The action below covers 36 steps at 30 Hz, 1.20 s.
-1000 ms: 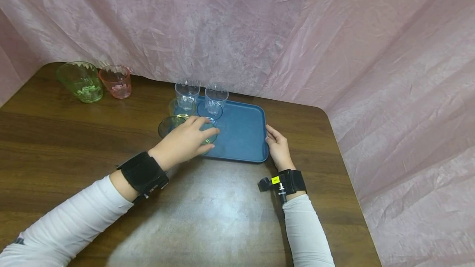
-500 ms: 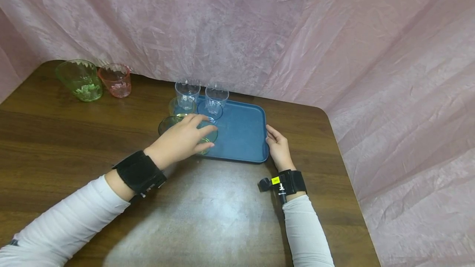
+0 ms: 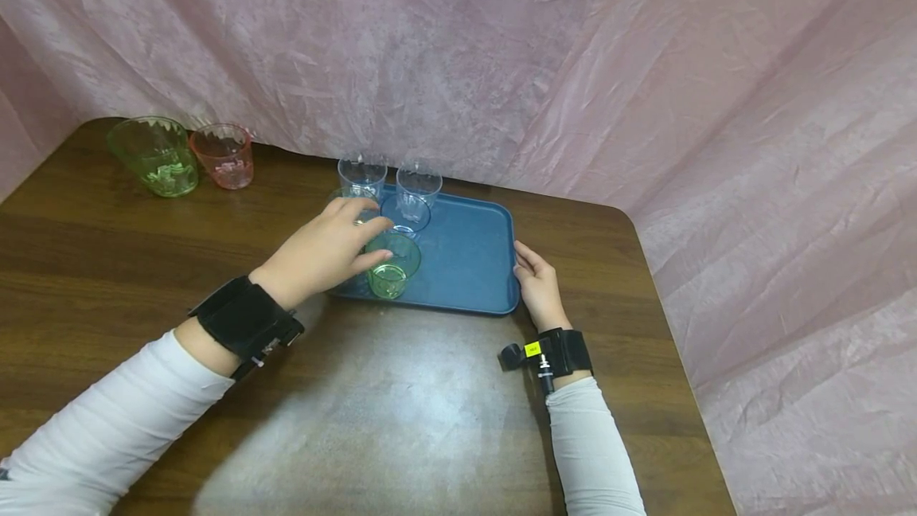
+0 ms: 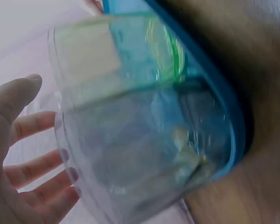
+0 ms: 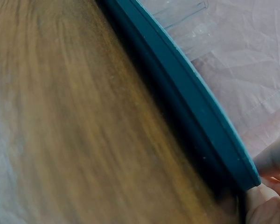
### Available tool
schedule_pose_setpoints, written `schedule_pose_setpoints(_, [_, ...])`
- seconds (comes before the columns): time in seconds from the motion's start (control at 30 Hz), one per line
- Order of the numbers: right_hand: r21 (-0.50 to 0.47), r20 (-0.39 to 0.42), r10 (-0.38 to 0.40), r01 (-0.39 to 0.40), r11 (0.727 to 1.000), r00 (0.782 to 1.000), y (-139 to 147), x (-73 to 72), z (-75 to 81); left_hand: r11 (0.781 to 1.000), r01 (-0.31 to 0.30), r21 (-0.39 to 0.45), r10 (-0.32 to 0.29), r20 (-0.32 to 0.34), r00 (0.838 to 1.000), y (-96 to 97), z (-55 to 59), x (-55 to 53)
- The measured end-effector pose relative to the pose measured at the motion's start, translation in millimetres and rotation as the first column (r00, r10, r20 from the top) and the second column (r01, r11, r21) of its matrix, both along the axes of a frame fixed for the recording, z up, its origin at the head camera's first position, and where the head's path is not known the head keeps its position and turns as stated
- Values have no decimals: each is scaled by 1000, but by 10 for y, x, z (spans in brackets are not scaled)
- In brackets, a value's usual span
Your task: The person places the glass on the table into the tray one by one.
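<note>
My left hand (image 3: 318,249) hovers over the left part of a blue tray (image 3: 466,253), fingers spread and relaxed, holding nothing. Just right of its thumb a green tumbler (image 3: 388,281) stands upright near the tray's front edge. In the left wrist view a greyish tumbler (image 4: 126,144) sits beside the green one, with my fingertips close to its rim; from the head it is mostly hidden under that hand. Behind are a blue-rimmed tumbler (image 3: 407,228), a mostly covered yellowish one, and two clear tumblers (image 3: 361,175). My right hand (image 3: 539,285) grips the tray's right edge.
A large green cup (image 3: 165,170) and a pink cup (image 3: 228,170) stand at the back left of the wooden table (image 3: 107,261). A pink curtain (image 3: 430,46) hangs behind and to the right. The table's right edge lies beyond my right hand.
My left hand has drawn back left from the green tumbler, which now shows fully and stands in the same place. My right hand and the tray have not moved.
</note>
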State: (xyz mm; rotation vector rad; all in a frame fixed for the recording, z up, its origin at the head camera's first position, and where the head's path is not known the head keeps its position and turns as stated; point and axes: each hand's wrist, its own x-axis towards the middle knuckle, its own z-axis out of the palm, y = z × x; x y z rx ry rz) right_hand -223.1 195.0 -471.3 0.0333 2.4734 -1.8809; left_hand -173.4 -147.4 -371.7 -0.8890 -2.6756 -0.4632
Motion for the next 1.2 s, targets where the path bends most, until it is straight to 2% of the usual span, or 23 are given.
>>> schedule_pose_setpoints(0.33, [-3,5,8,-8,1000,1000,1,10,23,994,-90,53,90,7,996,-362,173,-156])
schedule_pose_setpoints(0.53, [8,1,3,-3,1000,1000,8,0,11,981,-178,80,177,22,984,-657,356,-270])
schedule_pose_setpoints(0.77, [7,4,7,-7,1000,1000,3,-10,-8,966,-255,54,251,61,966,-1006,432,-341])
schedule_pose_setpoints(0.93, [15,6,9,-9,1000,1000,9,-19,-18,948,-318,6,316,101,943,-1285,500,-402])
schedule_pose_setpoints(1.03, [19,4,2,-2,1000,1000,17,-26,-18,931,-366,-18,365,132,922,-1455,533,-428])
schedule_pose_setpoints(1.2, [22,1,-3,3,1000,1000,17,-32,-12,889,-453,-58,456,182,871,-1706,550,-459])
